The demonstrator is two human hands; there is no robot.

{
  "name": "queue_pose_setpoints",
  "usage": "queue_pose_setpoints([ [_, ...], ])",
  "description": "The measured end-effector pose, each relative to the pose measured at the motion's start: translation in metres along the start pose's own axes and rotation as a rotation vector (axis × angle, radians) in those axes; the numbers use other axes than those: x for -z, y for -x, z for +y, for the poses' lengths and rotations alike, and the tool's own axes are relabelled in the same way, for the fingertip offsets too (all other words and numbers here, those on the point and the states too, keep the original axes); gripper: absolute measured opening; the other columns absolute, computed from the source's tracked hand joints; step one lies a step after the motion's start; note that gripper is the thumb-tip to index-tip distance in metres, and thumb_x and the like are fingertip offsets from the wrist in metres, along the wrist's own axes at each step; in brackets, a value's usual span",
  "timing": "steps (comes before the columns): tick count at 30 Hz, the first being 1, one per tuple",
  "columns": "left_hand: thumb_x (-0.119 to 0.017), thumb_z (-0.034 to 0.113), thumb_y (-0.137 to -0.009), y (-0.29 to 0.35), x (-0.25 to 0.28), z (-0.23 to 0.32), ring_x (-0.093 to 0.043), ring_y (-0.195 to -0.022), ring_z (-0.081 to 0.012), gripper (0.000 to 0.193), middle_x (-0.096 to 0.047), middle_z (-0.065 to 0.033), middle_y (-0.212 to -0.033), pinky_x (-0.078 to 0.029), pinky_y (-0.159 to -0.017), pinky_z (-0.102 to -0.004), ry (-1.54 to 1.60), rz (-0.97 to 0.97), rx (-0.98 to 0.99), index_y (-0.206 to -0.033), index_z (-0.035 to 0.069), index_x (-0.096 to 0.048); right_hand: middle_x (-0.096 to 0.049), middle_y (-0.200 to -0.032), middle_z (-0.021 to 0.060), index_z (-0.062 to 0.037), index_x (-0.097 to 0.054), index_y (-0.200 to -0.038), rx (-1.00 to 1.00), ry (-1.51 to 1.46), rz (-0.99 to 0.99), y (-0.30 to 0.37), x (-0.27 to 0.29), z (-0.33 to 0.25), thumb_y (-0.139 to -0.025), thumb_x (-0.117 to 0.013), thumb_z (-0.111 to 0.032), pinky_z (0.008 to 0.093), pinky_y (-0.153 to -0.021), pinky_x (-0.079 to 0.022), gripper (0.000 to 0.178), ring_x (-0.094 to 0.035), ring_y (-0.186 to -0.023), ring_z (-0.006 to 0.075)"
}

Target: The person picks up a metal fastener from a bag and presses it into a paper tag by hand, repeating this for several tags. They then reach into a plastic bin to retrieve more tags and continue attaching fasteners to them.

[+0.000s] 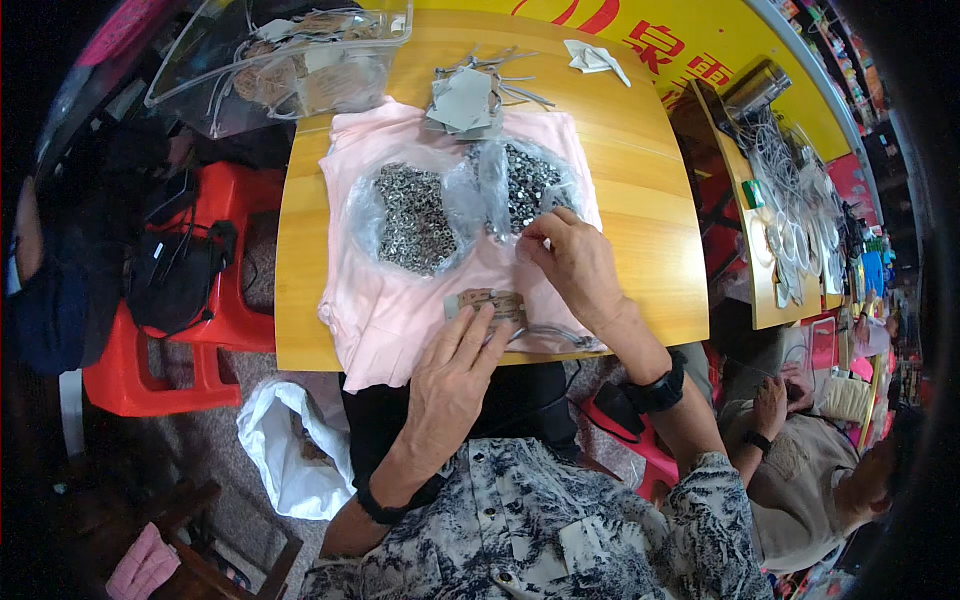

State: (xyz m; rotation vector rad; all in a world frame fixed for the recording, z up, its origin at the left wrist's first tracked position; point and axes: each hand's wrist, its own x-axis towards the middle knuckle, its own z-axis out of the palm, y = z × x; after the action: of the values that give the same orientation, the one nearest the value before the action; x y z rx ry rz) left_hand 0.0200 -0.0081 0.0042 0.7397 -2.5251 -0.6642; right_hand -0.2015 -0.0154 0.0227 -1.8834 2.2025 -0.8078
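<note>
My left hand lies with fingers stretched, its fingertips pressing on a small flat brownish-grey card near the table's front edge. Grey cords run from beside the card toward the right. My right hand is bent into a pinch just below a clear plastic bag of small dark shiny pieces. Whatever sits between those fingertips is hidden. To the left rests another open clear bag, full of small silvery metal pieces. Both bags lie on a pink cloth, apparently a garment.
Behind the bags is a stack of grey cards with cords. A clear plastic bin stands at the far left, a crumpled white paper far right. Red stools and a white sack are left; another person sits right.
</note>
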Motion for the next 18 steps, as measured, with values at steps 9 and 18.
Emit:
queue_pose_setpoints([
  [9,-0.059,0.002,-0.079,0.001,-0.002,-0.004,-0.053,-0.12,-0.0309,0.04,-0.058,-0.0167,-0.126,-0.046,-0.098,-0.0402,-0.035,0.097,-0.039,-0.119,-0.004,-0.059,-0.063,-0.085,0.0116,-0.0016,-0.062,-0.09,0.009,-0.063,-0.035,0.011,0.018,-0.024,-0.084,-0.066,-0.006,0.0353,-0.061,-0.05,0.008,-0.063,-0.069,0.0285],
  [18,-0.058,0.003,-0.079,0.001,0.0,-0.004,-0.053,-0.121,-0.0304,0.04,-0.058,-0.0162,-0.125,-0.047,-0.098,-0.0391,-0.014,0.079,-0.032,-0.119,-0.004,-0.059,-0.063,-0.087,0.0112,-0.0057,-0.065,-0.091,-0.09,-0.072,-0.069,0.002,0.01,-0.012,-0.083,-0.067,-0.011,0.0405,-0.068,-0.051,0.01,-0.064,-0.078,0.0324],
])
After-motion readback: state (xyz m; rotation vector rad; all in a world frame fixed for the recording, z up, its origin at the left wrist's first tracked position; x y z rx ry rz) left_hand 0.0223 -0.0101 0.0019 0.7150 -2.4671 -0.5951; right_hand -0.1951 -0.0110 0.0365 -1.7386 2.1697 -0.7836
